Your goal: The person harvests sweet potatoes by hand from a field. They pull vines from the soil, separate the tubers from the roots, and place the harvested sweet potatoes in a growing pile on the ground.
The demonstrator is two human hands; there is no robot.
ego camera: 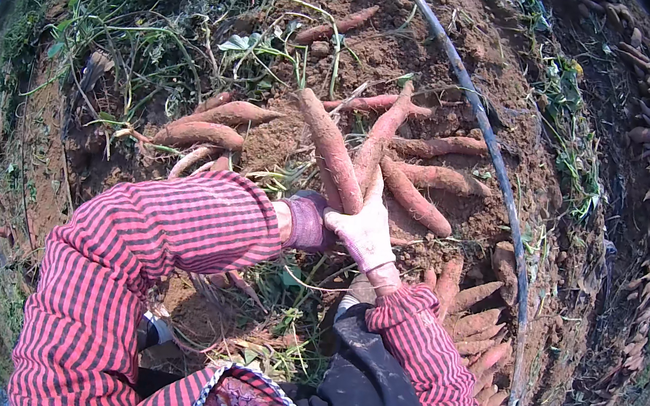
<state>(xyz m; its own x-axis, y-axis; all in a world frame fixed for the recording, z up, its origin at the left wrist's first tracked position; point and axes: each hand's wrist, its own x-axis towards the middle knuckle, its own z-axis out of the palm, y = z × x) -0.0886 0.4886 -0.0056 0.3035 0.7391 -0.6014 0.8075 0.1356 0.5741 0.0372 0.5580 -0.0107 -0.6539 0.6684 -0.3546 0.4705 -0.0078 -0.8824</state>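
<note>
My right hand (363, 233), in a pale, soil-stained glove, grips long reddish sweet potatoes at their lower ends. One thick sweet potato (332, 147) leans up to the left, and a second sweet potato (384, 129) slants up to the right, together forming a V. Against the right hand's thumb side presses my left hand (308, 221) in a purple glove. Its fingers are hidden, so whether it holds a root cannot be told. Just right of the hands, another sweet potato (416, 198) lies on the soil among several others.
More sweet potatoes (199, 133) lie at left, beside green vines (134, 39). A row of sweet potatoes (478, 323) runs past my right sleeve. A grey hose-like line (475, 102) curves down the right side. Farther right stretches a long row of roots (644, 298).
</note>
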